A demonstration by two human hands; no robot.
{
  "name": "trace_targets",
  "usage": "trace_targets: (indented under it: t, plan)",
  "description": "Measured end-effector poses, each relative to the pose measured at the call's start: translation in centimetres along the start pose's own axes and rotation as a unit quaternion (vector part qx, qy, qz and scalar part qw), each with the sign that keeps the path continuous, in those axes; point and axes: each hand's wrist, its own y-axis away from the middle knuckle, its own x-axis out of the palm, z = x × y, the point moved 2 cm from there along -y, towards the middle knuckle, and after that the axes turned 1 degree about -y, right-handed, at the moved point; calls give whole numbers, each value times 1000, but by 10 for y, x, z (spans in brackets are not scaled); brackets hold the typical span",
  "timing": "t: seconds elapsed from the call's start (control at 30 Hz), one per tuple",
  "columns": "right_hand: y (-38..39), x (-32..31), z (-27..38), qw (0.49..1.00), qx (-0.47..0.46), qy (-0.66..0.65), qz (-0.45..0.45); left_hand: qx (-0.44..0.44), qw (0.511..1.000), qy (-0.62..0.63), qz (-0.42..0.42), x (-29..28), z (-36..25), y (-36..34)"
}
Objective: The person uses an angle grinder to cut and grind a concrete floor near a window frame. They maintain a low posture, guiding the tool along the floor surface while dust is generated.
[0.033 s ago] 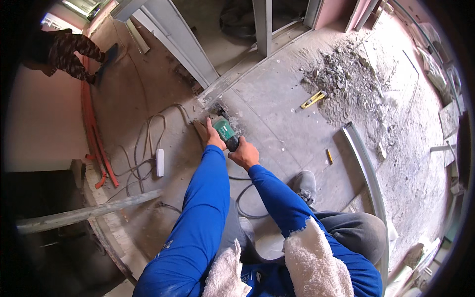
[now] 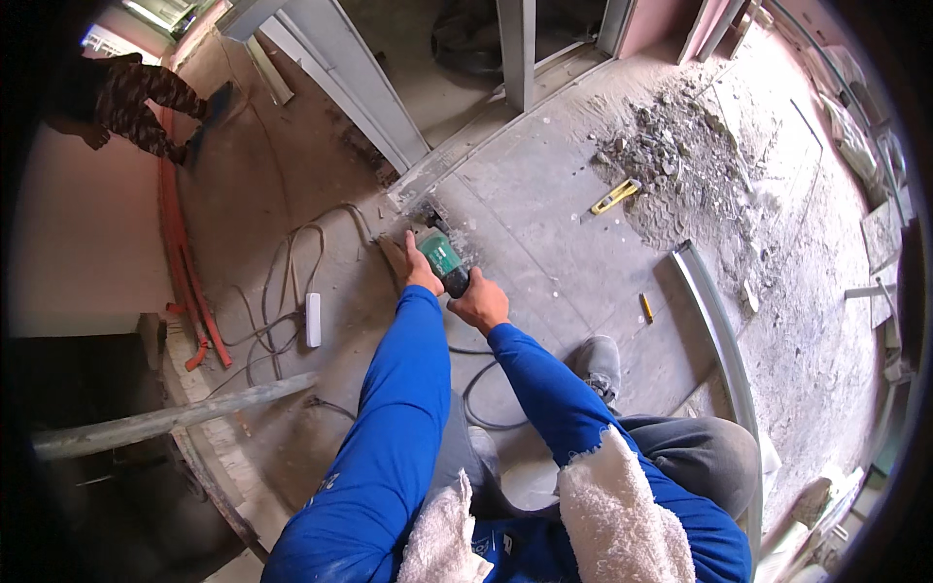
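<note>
Both my hands grip a green-and-black handheld power tool (image 2: pixel 443 257), held low over the concrete floor beside the metal floor track. My left hand (image 2: pixel 420 269) is closed on its left side toward the front, thumb pointing forward. Around the black rear end, my right hand (image 2: pixel 482 302) is wrapped. The tool's dark front reaches a chipped, dusty spot near the end of the track; small size there hides whether it touches and exactly what kind of tool this is. A black cable (image 2: pixel 470 389) loops on the floor under my right forearm.
Metal studs (image 2: pixel 515 58) rise ahead. A white power strip (image 2: pixel 313 320) and cords lie left, near a long pole (image 2: pixel 185 418). Right are a yellow utility knife (image 2: pixel 615 195), a small yellow stick (image 2: pixel 646 308), rubble (image 2: pixel 671 141) and a metal channel (image 2: pixel 714 330). Another person (image 2: pixel 146 107) stands far left.
The other person at the far left has shifted a foot and hand slightly. My hands and the power tool stay in place.
</note>
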Motion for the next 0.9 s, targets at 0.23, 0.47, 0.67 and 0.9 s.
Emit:
trace_targets:
  t: [0.23, 0.47, 0.67, 0.9]
  plan:
    - [-18, -4, 5, 1000, -4, -6, -3, 54, 998, 0, 13, 19, -9, 2]
    - [-33, -9, 22, 1000, -9, -10, -6, 69, 997, 11, 35, 17, -27, -28]
    - [-45, -14, 32, 1000, -14, -19, 1, 74, 997, -2, 12, 26, -45, -37]
    - [-48, -13, 35, 999, -21, -17, -18, 55, 998, 6, 4, 32, -48, -25]
